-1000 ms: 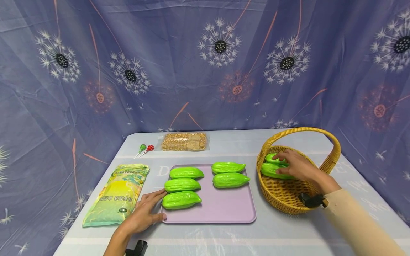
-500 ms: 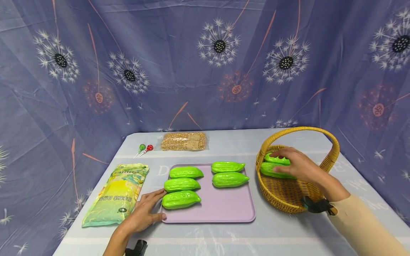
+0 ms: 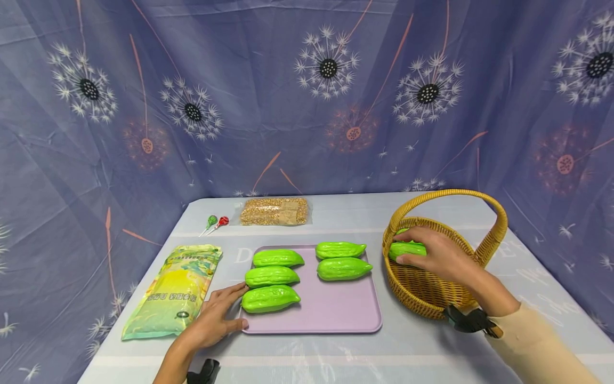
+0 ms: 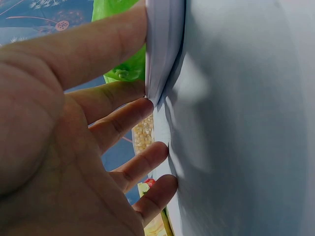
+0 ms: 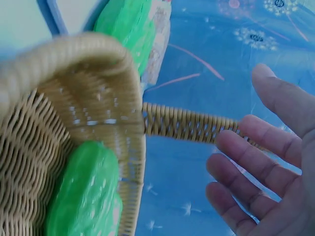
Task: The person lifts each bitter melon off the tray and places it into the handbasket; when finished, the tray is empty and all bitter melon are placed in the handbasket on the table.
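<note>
The fingers (image 3: 405,260) of the right hand (image 3: 438,253) are spread and relaxed, reaching down into the wicker basket (image 3: 431,298) over a green gourd (image 3: 408,249); whether they touch it cannot be told, and in the right wrist view they hang apart from a gourd lying against the basket's woven wall. The basket stands near the table's right edge, its handle (image 3: 496,224) arching over the hand. The left hand (image 3: 213,320) lies flat, fingers straight, against the near left corner of the purple tray (image 3: 336,312), gripping nothing. Five green gourds lie on the tray, three in a left column and two at the back right, leaving the near right part bare. A yellow-green bag (image 3: 175,290) lies just left of that hand. At the far edge of the table (image 3: 384,352) sit a clear snack pack (image 3: 275,212) and two lollipops (image 3: 217,222), well apart from the tray.
</note>
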{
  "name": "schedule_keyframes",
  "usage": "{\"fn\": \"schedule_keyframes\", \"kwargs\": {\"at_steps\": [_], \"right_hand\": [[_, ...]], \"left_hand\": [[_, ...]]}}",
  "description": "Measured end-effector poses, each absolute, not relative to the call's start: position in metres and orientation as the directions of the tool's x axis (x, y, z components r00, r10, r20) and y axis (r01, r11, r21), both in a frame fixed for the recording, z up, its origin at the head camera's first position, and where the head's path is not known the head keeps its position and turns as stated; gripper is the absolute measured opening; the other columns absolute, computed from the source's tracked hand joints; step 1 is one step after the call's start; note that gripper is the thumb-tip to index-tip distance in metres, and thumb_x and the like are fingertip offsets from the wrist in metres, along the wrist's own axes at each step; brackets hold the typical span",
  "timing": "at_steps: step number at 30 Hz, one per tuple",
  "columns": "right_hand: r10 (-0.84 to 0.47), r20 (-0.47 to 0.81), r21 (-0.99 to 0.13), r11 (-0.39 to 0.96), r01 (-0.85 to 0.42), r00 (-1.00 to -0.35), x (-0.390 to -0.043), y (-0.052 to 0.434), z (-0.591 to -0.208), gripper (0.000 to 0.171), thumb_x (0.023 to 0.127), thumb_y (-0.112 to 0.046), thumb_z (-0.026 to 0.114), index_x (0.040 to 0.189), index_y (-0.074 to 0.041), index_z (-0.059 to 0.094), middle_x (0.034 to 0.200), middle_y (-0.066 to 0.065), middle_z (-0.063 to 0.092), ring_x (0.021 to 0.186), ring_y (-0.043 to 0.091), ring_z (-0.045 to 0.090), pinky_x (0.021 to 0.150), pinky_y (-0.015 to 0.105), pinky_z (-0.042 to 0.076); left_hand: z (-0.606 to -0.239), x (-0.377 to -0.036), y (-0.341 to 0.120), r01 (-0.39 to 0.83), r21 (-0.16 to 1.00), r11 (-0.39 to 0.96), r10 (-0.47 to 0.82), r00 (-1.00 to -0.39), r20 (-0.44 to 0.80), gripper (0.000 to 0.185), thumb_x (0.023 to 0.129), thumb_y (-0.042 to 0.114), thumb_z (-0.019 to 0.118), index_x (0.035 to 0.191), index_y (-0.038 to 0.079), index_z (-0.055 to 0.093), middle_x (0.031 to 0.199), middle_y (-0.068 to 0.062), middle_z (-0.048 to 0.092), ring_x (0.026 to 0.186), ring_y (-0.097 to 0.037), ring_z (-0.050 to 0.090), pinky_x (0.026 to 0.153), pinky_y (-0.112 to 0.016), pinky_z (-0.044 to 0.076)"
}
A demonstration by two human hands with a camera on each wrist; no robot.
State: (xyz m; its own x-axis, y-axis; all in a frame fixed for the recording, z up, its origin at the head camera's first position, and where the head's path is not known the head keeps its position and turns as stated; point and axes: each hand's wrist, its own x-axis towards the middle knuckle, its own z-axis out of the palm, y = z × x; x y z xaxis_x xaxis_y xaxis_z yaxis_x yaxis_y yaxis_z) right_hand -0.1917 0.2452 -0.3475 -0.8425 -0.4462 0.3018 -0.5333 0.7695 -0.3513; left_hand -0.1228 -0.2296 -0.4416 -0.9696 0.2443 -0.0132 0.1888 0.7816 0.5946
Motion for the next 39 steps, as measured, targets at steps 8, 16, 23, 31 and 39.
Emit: {"fn": "schedule_keyframes", "kwargs": {"at_steps": [8, 16, 23, 31, 39], "right_hand": [[-0.485, 0.354, -0.364, 0.717, -0.595, -0.8, -0.182, 0.225, -0.353, 0.035, 0.08, -0.029, 0.074, 0.111, -0.015, 0.066, 0.106, -0.001, 0.067, 0.099, 0.019, 0.062, 0.083, 0.041, 0.05], [-0.519, 0.399, -0.326, 0.689, -0.647, -0.755, -0.178, 0.197, -0.365, 0.036, 0.079, -0.029, 0.075, 0.112, -0.019, 0.065, 0.11, -0.003, 0.064, 0.1, 0.014, 0.058, 0.081, 0.038, 0.049], [-0.535, 0.436, -0.301, 0.671, -0.677, -0.724, -0.18, 0.177, -0.38, 0.039, 0.077, -0.032, 0.076, 0.111, -0.016, 0.064, 0.11, -0.001, 0.063, 0.103, 0.018, 0.057, 0.085, 0.042, 0.047], [-0.526, 0.451, -0.258, 0.697, -0.669, -0.721, -0.184, 0.161, -0.398, 0.049, 0.075, -0.033, 0.078, 0.115, -0.011, 0.063, 0.112, 0.002, 0.061, 0.1, 0.017, 0.051, 0.083, 0.039, 0.046], [-0.494, 0.428, -0.295, 0.715, -0.634, -0.756, -0.188, 0.15, -0.412, 0.056, 0.072, -0.033, 0.08, 0.119, -0.009, 0.059, 0.118, 0.008, 0.059, 0.104, 0.022, 0.05, 0.087, 0.042, 0.045]], "left_hand": [[-0.442, -0.123, -0.23, 0.197, 0.594, 0.78, 0.251, -0.968, -0.01, 0.072, 0.074, 0.032, 0.076, 0.138, 0.014, 0.049, 0.149, -0.005, 0.041, 0.127, -0.029, 0.035, 0.098, -0.053, 0.021], [-0.44, -0.124, -0.231, 0.193, 0.589, 0.785, 0.249, -0.968, -0.015, 0.072, 0.074, 0.033, 0.076, 0.138, 0.014, 0.049, 0.149, -0.005, 0.041, 0.127, -0.03, 0.035, 0.098, -0.054, 0.021], [-0.441, -0.124, -0.231, 0.197, 0.582, 0.789, 0.249, -0.969, -0.009, 0.071, 0.074, 0.033, 0.076, 0.137, 0.013, 0.05, 0.148, -0.006, 0.042, 0.125, -0.029, 0.036, 0.096, -0.052, 0.023], [-0.442, -0.124, -0.231, 0.205, 0.585, 0.785, 0.258, -0.966, -0.007, 0.072, 0.074, 0.033, 0.076, 0.138, 0.014, 0.049, 0.148, -0.007, 0.041, 0.126, -0.031, 0.035, 0.097, -0.053, 0.022], [-0.441, -0.124, -0.23, 0.2, 0.587, 0.785, 0.254, -0.967, -0.01, 0.072, 0.074, 0.033, 0.076, 0.138, 0.014, 0.049, 0.149, -0.006, 0.041, 0.127, -0.031, 0.035, 0.098, -0.055, 0.021]]}}
